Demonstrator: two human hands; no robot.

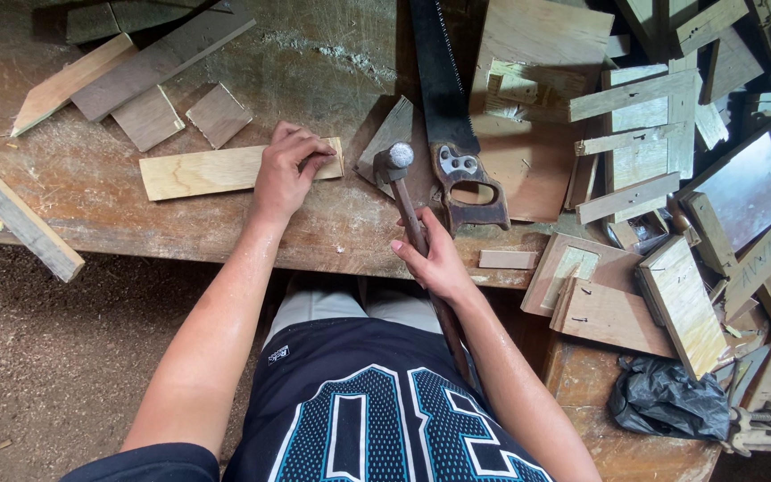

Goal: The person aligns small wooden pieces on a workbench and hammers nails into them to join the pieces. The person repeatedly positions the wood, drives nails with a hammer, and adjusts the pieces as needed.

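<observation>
The work surface is a worn wooden bench (332,54), scratched and dusted with sawdust; its near edge runs just below both hands, and beyond that edge lies a sawdust-covered floor (55,357) on the left-hand side. The left hand (286,174) rests fingers-down on the right end of a pale flat board (198,171), fingertips pinched together at the board's upper edge; what they pinch is too small to tell. The right hand (435,261) is clenched around the wooden handle of a hammer (401,183), whose round metal head stands just right of the left hand's fingertips, raised above the bench. Directly behind the hammer head lies a small triangular offcut (389,134), and just right of it a handsaw (448,116) lies with its blade pointing away and its dark handle near the right hand. Left of the left hand, past the board's free end, the bench shows open surface up to a short stick (24,223) overhanging the near edge. Farther beyond the left hand lie two small square offcuts (180,118) and two long slats (118,67). Right of the right hand the bench is crowded with a pile of scrap boards (653,161), leaving little room; a crumpled black bag (667,397) lies below that pile.
</observation>
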